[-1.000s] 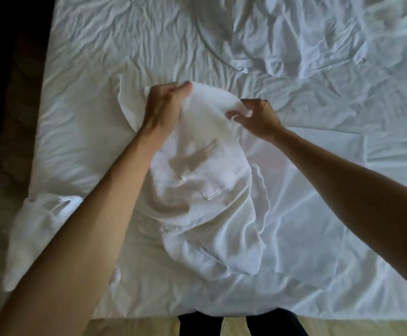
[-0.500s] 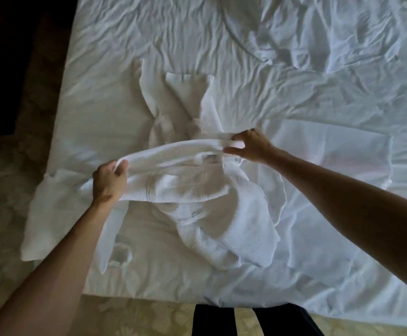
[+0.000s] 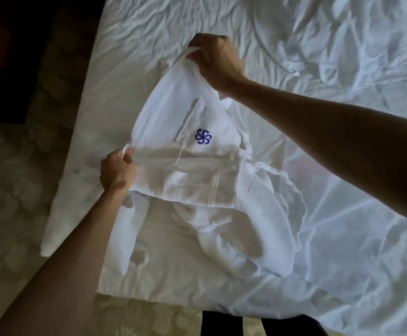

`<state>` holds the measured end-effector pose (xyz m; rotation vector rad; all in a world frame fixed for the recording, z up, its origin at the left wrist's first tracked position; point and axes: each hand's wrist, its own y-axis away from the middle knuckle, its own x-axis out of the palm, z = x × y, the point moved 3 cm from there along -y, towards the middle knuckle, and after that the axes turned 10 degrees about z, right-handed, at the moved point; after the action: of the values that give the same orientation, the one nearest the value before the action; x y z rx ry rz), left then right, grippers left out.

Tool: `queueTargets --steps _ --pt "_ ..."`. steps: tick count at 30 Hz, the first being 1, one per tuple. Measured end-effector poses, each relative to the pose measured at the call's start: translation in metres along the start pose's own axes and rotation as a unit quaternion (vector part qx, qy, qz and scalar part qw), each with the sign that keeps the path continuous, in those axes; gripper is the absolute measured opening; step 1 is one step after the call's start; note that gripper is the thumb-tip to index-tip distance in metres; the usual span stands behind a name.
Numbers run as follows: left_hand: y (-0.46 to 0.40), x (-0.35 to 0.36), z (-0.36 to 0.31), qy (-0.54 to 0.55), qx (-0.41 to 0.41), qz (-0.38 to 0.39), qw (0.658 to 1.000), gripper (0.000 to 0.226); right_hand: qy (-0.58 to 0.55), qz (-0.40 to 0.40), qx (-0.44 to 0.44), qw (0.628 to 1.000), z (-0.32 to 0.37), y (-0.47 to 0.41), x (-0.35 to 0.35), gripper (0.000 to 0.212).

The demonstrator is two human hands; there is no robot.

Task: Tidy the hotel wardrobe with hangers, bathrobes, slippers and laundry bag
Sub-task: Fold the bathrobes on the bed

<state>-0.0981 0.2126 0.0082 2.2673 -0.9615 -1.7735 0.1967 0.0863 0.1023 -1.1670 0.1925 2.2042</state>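
Bathrobe of white waffle-weave cotton (image 3: 197,187) lies bunched at the frame's centre on the rumpled white bedsheet (image 3: 343,238), its blue embroidered logo (image 3: 203,136) facing me. My left hand (image 3: 117,170), nearer me, grips one edge; my right hand (image 3: 215,60), farther up, pinches another. Between them the lifted edge runs diagonally, lower left to upper right; the rest trails toward lower right.

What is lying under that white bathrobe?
The bathrobe, held up by the left hand and right hand, lies on a rumpled white bed sheet. Anything beneath its bunched folds is hidden.
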Motion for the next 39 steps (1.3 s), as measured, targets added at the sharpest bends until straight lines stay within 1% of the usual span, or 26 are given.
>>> queueTargets --steps 2,4,7,8,9,11,12,13,16,18,20,21,23,24,25,26,27,29,30,31,33,34,35,36,37,39 --pt "-0.005 -0.008 0.006 0.013 -0.002 -0.008 1.0 0.049 -0.002 0.0 -0.001 1.0 0.013 -0.016 0.008 0.026" --pt "-0.006 -0.009 0.013 0.007 -0.008 0.003 1.0 0.048 -0.004 0.012 0.01 1.0 0.017 -0.019 0.023 0.027" --pt "-0.002 0.005 0.031 -0.041 -0.01 0.039 0.998 0.042 -0.042 0.056 0.078 0.994 0.019 0.002 0.054 0.03" --pt "0.001 0.013 0.037 -0.071 -0.002 0.048 0.996 0.041 -0.037 0.087 0.097 0.991 0.02 0.019 0.069 0.031" --pt "0.003 0.022 0.044 -0.102 0.008 0.057 0.993 0.041 -0.015 0.143 0.102 0.984 0.018 0.041 0.088 0.032" --pt "0.007 0.043 0.054 -0.165 0.033 0.076 0.983 0.04 0.052 0.287 0.073 0.954 0.019 0.097 0.129 0.032" --pt "0.009 0.051 0.056 -0.193 0.047 0.086 0.976 0.039 0.086 0.34 0.06 0.935 0.023 0.125 0.145 0.033" --pt "0.011 0.058 0.057 -0.215 0.06 0.094 0.97 0.038 0.109 0.365 0.05 0.923 0.027 0.147 0.159 0.035" --pt "0.008 0.064 0.051 -0.233 0.065 0.116 0.963 0.03 0.164 0.376 0.016 0.912 0.048 0.165 0.183 0.037" --pt "0.005 0.058 0.04 -0.214 0.054 0.127 0.967 0.025 0.18 0.364 -0.036 0.913 0.06 0.165 0.19 0.034" --pt "0.004 0.048 0.02 -0.174 0.075 0.105 0.976 0.029 0.194 0.363 -0.096 0.906 0.07 0.17 0.193 0.027" --pt "0.006 0.043 0.006 -0.145 0.1 0.075 0.982 0.029 0.188 0.364 -0.119 0.904 0.074 0.176 0.195 0.028" --pt "0.008 0.033 -0.028 -0.077 0.146 0.015 0.986 0.026 0.134 0.324 -0.195 0.916 0.081 0.195 0.194 0.038" --pt "0.007 0.031 -0.045 -0.038 0.158 0.007 0.987 0.025 0.087 0.297 -0.227 0.924 0.084 0.203 0.188 0.038" --pt "0.006 0.031 -0.062 0.0 0.159 0.014 0.987 0.026 0.041 0.258 -0.236 0.936 0.084 0.21 0.18 0.035" --pt "0.003 0.033 -0.078 0.031 0.155 0.032 0.987 0.032 0.01 0.204 -0.223 0.953 0.081 0.214 0.168 0.032" --pt "-0.001 0.036 -0.094 0.047 0.147 0.054 0.987 0.04 -0.008 0.149 -0.184 0.972 0.074 0.216 0.15 0.03" --pt "-0.011 0.049 -0.12 0.045 0.114 0.116 0.986 0.062 -0.009 0.055 -0.029 0.998 0.046 0.216 0.117 0.026" --pt "-0.015 0.058 -0.13 0.035 0.095 0.156 0.983 0.075 0.015 0.027 0.07 0.997 0.026 0.216 0.104 0.032" --pt "-0.017 0.069 -0.138 0.021 0.078 0.197 0.977 0.088 0.049 0.023 0.177 0.983 0.006 0.217 0.093 0.045" --pt "-0.016 0.09 -0.146 -0.024 0.061 0.253 0.965 0.105 0.069 0.091 0.348 0.931 -0.027 0.227 0.088 0.07" --pt "-0.015 0.1 -0.145 -0.054 0.06 0.266 0.961 0.104 0.045 0.134 0.402 0.904 -0.038 0.232 0.091 0.072" --pt "-0.014 0.109 -0.144 -0.079 0.063 0.264 0.959 0.096 0.013 0.174 0.435 0.883 -0.046 0.238 0.095 0.066" --pt "-0.015 0.114 -0.142 -0.094 0.066 0.252 0.961 0.083 -0.011 0.2 0.449 0.871 -0.054 0.242 0.099 0.057" --pt "-0.014 0.116 -0.143 -0.089 0.068 0.24 0.964 0.071 -0.025 0.206 0.449 0.869 -0.061 0.243 0.099 0.046" --pt "-0.01 0.111 -0.149 -0.034 0.072 0.213 0.974 0.059 -0.048 0.179 0.451 0.873 -0.075 0.236 0.087 0.026"
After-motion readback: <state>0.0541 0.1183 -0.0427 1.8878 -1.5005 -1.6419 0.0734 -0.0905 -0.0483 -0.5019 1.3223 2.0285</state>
